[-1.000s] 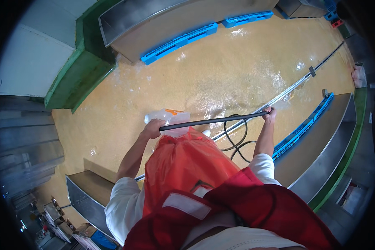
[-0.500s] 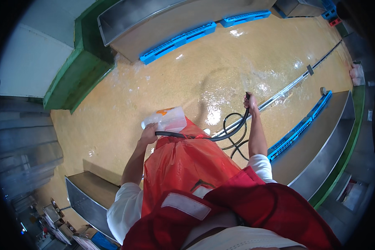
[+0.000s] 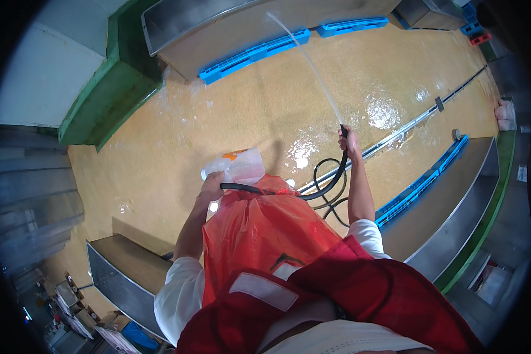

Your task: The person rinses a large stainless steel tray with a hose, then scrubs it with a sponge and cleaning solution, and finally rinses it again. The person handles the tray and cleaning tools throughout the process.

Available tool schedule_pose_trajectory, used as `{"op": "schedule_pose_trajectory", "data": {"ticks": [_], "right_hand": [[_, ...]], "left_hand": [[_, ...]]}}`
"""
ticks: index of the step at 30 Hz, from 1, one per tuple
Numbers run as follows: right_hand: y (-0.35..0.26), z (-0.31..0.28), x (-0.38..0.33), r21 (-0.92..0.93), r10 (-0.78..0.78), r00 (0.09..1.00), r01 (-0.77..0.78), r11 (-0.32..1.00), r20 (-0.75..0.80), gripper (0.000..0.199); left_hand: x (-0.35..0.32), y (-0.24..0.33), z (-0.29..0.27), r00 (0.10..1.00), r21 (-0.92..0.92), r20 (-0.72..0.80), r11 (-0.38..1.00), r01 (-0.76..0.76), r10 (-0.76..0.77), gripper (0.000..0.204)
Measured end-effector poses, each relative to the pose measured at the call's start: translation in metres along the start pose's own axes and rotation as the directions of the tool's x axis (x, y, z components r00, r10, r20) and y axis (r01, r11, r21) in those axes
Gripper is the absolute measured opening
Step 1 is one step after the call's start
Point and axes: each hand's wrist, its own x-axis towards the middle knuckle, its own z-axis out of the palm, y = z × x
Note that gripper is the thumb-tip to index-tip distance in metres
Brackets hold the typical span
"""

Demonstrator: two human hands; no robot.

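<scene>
Your right hand [image 3: 349, 141]: closed round hose [image 3: 343, 162]; left hand [image 3: 213, 186]: likewise, grip on adjacent jug [image 3: 245, 168] unclear. Overbending between could kink hose.

Hose [image 3: 338, 177]: black, rubber-like, smooth, dull sheen; jug [image 3: 242, 168]: translucent plastic, smooth; apron [image 3: 262, 227]: red, plastic-looking, creased, glossy; floor [image 3: 236, 115]: wet, shiny, finely grained; pallets [image 3: 253, 57]: moulded blue plastic; far trough [image 3: 186, 23]: smooth metal, softly reflective; sleeve [image 3: 180, 283]: matt white cloth; strip curtain [image 3: 32, 200]: apparently clear plastic, the dim edge leaving this uncertain.
</scene>
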Motion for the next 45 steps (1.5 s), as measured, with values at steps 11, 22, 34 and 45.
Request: {"op": "schedule_pose_trajectory", "data": {"ticks": [11, 22, 34, 45], "right_hand": [[0.017, -0.028, 0.001, 0.171, 0.005, 0.989, 0.021, 0.985, -0.146, 0.033], [0.009, 0.020, 0.002, -0.265, 0.139, 0.982, -0.100, 0.959, 0.131, 0.036], [-0.001, 0.060, 0.012, -0.394, 0.171, 0.925, -0.024, 0.919, 0.340, 0.034], [-0.003, -0.072, -0.011, 0.286, -0.020, 0.995, 0.048, 0.957, -0.100, 0.031]], "left_hand": [[0.002, -0.005, 0.008, 0.999, 0.018, 0.020, 0.999, 0.050, -0.050, 0.059], [0.001, -0.006, 0.020, 0.991, 0.017, 0.068, 0.994, 0.111, -0.112, 0.065], [-0.014, 0.008, 0.037, 0.983, -0.029, 0.020, 0.983, 0.181, -0.180, 0.067], [0.011, 0.023, 0.037, 0.984, -0.022, 0.046, 0.985, 0.173, -0.172, 0.070]]}}
